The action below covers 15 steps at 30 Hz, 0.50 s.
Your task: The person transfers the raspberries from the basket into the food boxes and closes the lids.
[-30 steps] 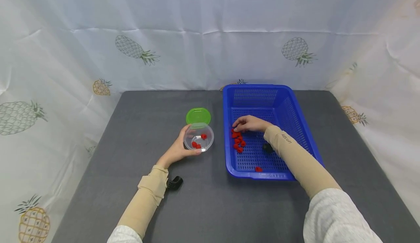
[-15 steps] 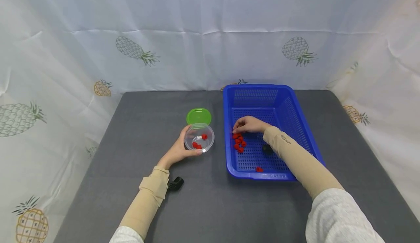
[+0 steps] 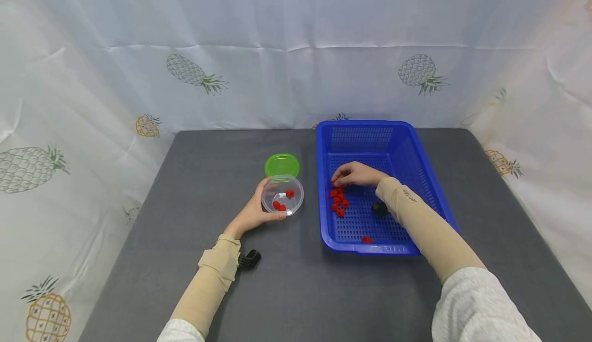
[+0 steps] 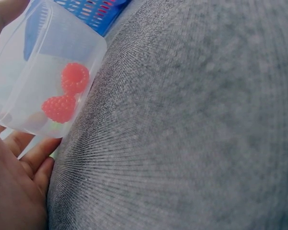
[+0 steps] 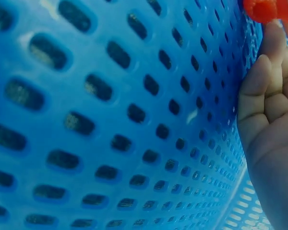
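The left hand curls thumb and fingers round a clear tub on the desk, with three red raspberries inside and a green lid just behind. In the blue basket, near its left wall, the right hand pinches one raspberry; a loose cluster lies just nearer, a single berry by the front wall

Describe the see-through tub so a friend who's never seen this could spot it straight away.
On the grey table, look left of the big blue basket for the person's left hand. It grips a round, clear tub with three red berries inside. Unlike the flat green lid just beyond it, the tub is colourless and deep.
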Tool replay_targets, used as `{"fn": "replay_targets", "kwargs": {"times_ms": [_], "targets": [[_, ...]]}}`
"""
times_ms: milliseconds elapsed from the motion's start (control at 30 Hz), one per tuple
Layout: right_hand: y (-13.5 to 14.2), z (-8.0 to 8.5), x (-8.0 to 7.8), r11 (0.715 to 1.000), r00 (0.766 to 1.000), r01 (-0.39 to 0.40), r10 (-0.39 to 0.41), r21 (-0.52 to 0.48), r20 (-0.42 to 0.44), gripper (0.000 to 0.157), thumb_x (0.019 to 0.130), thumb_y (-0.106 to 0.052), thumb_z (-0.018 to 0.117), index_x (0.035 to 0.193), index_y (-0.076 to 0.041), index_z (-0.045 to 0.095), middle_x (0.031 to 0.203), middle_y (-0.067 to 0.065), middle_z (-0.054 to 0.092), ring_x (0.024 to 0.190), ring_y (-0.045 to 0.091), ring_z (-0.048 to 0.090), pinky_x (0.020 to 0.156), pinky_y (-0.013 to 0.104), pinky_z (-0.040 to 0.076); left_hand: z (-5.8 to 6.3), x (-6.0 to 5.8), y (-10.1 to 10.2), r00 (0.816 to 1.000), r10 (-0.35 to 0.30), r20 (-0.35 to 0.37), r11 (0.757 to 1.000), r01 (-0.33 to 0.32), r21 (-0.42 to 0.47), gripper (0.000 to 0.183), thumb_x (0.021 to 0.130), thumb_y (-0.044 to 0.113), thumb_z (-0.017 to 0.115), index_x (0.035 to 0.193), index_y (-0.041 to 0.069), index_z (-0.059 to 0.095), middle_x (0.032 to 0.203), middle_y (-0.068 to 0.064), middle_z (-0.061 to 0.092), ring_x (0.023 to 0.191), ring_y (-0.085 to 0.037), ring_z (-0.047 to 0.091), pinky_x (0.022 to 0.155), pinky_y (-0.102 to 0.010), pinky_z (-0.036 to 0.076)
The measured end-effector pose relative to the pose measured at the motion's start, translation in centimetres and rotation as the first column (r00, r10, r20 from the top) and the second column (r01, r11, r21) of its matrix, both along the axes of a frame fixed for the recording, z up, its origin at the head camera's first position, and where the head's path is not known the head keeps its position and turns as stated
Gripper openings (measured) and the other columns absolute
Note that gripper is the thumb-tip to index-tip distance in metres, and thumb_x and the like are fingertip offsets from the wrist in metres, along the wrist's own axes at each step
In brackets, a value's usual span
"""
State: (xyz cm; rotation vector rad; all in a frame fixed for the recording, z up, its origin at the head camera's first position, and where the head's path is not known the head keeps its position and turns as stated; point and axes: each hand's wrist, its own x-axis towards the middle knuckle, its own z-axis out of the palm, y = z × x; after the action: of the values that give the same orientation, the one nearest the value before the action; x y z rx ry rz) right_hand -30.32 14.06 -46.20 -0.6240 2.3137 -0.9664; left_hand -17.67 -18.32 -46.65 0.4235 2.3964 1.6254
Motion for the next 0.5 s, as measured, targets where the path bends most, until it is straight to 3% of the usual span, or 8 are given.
{"fn": "replay_targets", "kwargs": {"times_ms": [300,500], "targets": [[0.63,0.56,0.12,0.977,0.998,-0.038,0.046,-0.211,0.034,0.026,0.087,-0.027,0.062,0.105,-0.009,0.065,0.092,-0.004,0.067,0.081,0.008,0.059,0.071,0.024,0.047,-0.19,-0.11,-0.10,1.000,0.001,0.006,1.000,-0.001,-0.007,0.099,0.074,0.015,0.078,0.148,0.012,0.013,0.146,-0.018,0.035,0.133,-0.034,0.036,0.109,-0.053,0.027],[0.30,0.73,0.09,0.983,0.999,0.023,-0.015,-0.182,0.048,0.026,0.090,-0.021,0.058,0.108,-0.004,0.064,0.096,0.001,0.067,0.083,0.012,0.059,0.075,0.026,0.049,-0.15,-0.16,-0.10,1.000,0.002,0.003,1.000,-0.002,-0.003,0.098,0.074,0.015,0.078,0.147,0.013,0.014,0.146,-0.018,0.035,0.132,-0.035,0.036,0.109,-0.054,0.027]]}}
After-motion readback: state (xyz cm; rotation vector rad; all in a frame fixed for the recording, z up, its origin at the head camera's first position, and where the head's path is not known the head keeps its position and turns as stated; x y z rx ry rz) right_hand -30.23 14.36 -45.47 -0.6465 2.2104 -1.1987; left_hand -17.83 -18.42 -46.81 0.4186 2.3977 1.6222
